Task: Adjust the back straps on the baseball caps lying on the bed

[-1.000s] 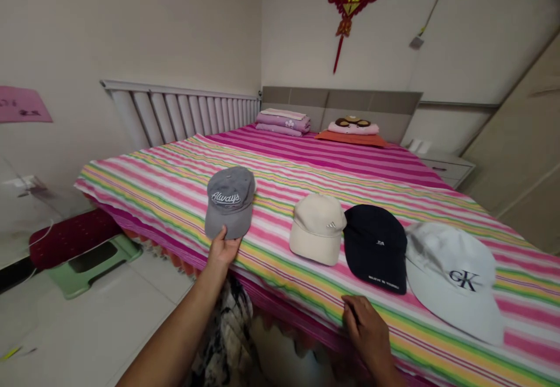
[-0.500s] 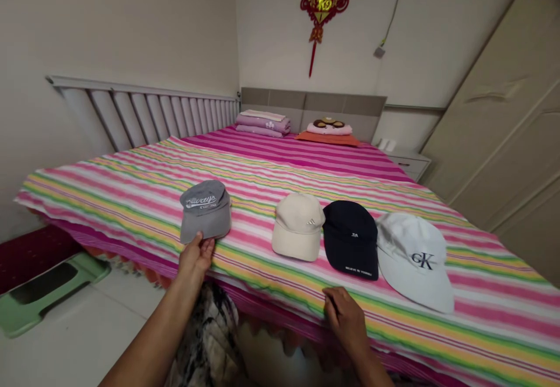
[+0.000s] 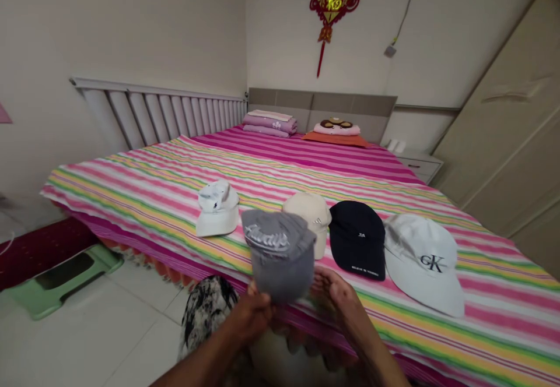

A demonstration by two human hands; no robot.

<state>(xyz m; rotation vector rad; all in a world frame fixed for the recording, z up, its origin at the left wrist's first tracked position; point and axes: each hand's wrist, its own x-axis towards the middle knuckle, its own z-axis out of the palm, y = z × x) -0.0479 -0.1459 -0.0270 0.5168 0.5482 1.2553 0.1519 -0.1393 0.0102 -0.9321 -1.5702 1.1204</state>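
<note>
My left hand (image 3: 252,316) grips the brim of a grey cap (image 3: 279,253) with white lettering and holds it up in front of the bed's near edge. My right hand (image 3: 338,296) is at the cap's right side, fingers curled against its brim. Behind the grey cap, on the striped bedspread (image 3: 306,165), lie a small white cap (image 3: 216,207), a cream cap (image 3: 311,212) partly hidden, a navy cap (image 3: 357,238) and a white cap (image 3: 423,261) with dark letters.
Folded bedding (image 3: 270,122) and a pillow (image 3: 336,132) lie at the headboard. A green stool (image 3: 56,276) stands on the floor at left. A wardrobe (image 3: 507,136) is at right, a nightstand (image 3: 415,162) beside it. Patterned cloth (image 3: 205,314) shows below my arms.
The grey cap has been lifted off the bed and brought toward me, uncovering a small white cap where it lay. My right hand left the bed edge and came to the cap.
</note>
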